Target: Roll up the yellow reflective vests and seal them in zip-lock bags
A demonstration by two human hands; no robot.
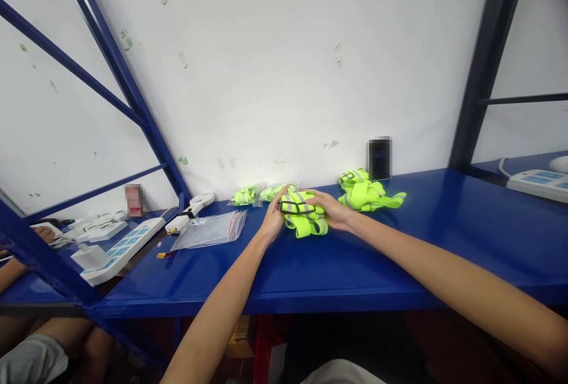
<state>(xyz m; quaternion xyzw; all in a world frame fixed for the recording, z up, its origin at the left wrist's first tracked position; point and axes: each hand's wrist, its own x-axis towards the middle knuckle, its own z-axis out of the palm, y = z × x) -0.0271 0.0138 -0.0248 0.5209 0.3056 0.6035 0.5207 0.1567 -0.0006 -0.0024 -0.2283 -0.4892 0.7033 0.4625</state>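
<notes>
A folded bundle of neon-yellow reflective strap (304,209) with grey stripes and a black buckle is held between my two hands, just over the blue table. My left hand (274,218) grips its left side, thumb and fingers closed against it. On the right side, my right hand (332,209) presses with its fingers around the edge. Loops of the strap hang from the bundle's lower side. Behind it lie two more yellow bundles in clear bags, one (244,196) at the left and another (276,193) partly hidden by my left hand. A looser reflective strap (366,192) lies to the right.
Clear zip bags (210,230) lie left on the blue table (355,271), beside a small white fan (202,199) and a yellow connector (161,255). A power strip (124,251) sits near the blue frame post (119,64). A black box (380,159) stands by the wall. Another person's arm (11,274) shows far left.
</notes>
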